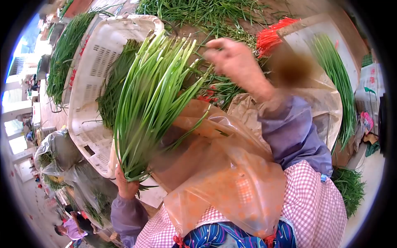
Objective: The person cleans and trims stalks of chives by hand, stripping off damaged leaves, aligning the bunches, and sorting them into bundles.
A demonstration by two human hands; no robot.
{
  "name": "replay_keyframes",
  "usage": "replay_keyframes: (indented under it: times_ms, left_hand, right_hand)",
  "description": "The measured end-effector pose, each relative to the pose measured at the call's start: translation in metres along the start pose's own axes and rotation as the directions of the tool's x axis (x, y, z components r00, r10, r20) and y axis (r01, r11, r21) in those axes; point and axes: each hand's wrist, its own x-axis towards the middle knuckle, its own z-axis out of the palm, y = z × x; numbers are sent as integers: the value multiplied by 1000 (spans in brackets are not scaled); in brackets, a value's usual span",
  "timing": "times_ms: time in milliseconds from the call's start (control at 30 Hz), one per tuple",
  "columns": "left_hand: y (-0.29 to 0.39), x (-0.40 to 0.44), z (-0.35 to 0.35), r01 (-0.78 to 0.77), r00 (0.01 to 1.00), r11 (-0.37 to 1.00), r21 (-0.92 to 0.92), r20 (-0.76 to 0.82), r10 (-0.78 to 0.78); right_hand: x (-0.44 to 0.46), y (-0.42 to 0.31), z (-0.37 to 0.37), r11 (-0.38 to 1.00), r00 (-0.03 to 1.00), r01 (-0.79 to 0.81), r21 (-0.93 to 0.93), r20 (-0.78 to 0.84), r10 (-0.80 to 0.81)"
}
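A large loose bunch of garlic chives (153,91) stretches across the middle, its pale cut ends pointing up and away and its leaf tips hanging toward me. My left hand (126,185) is closed around the leafy lower end, with leaves covering most of the fingers. Just right of the pale ends, my right hand (231,58) is slightly blurred in motion. Its fingers are partly bent and apart, with nothing visible between them. Under the bunch, a translucent orange plastic sheet (231,165) covers my lap.
A white plastic crate (89,78) with darker greens stands at left. More loose chives (202,10) lie at the top. A bundle of red strips (271,36) is beyond my right hand; another chive bunch (337,82) lies at right. A person (72,227) appears far off, lower left.
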Motion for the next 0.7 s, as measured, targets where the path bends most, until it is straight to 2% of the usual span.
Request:
replay_keyframes:
  times_ms: [33,67,100,133,167,200,233,267,300,333,367,400,433,467,500,533,600,633,667,700]
  left_hand:
    - [4,2,0,-7,1000,1000,3,3,7]
    - [11,4,0,52,999,998,-24,2,-52]
    - [15,6,0,111,994,993,-50,-1,-111]
    - [16,6,1,104,995,994,-44,-1,-104]
    - [16,3,1,94,995,995,-43,-28,-95]
    - [14,1,2,86,995,995,-44,-54,-89]
    - [14,0,3,91,992,992,-89,-77,-98]
    - [11,-2,3,96,992,991,-91,-75,-103]
    - [5,-5,1,99,994,992,-83,-41,-103]
    - [-2,-8,0,100,995,992,-77,-10,-101]
    - [-26,-21,2,86,996,996,29,-36,-85]
    - [-22,-15,3,85,996,996,25,-44,-84]
    - [-14,-6,5,58,998,998,26,-39,-57]
    - [-7,-2,5,38,999,999,32,-22,-37]
    - [-4,-3,6,-16,996,983,181,-79,30]
    - [2,-1,6,1,995,982,187,-99,18]
    - [14,4,4,160,987,986,-52,-24,-161]
    - [4,1,4,67,996,994,89,-71,-61]
    - [6,1,3,69,994,994,88,-89,-62]
    - [12,0,1,45,995,991,129,-94,-33]
  right_hand:
    - [-3,-10,10,993,983,-101,63,161,90]
    - [4,-2,23,992,948,-113,49,305,93]
    - [10,7,32,971,894,-229,73,410,180]
    - [13,15,38,936,820,-342,85,513,253]
    - [13,24,40,936,824,-340,92,509,249]
    - [11,35,37,846,859,-364,389,491,144]
    - [8,46,34,675,894,-361,644,446,53]
    - [13,60,27,677,967,-197,709,256,13]
    - [20,66,13,410,973,-228,883,189,134]
    - [35,108,-5,-19,975,-220,975,219,-37]
    - [33,122,-20,46,998,-70,996,70,3]
    - [32,107,-28,116,996,81,990,-85,29]
    - [29,90,-26,403,995,-41,914,0,101]
    - [16,48,-13,637,977,-176,750,57,203]
    - [16,34,1,730,974,-224,646,130,184]
    - [27,45,19,819,971,-226,528,187,147]
    - [31,43,42,935,939,-216,282,322,120]
    - [33,52,53,972,954,-82,219,300,13]
    - [37,72,67,987,955,51,151,282,-92]
    - [49,114,85,942,940,336,17,53,-336]
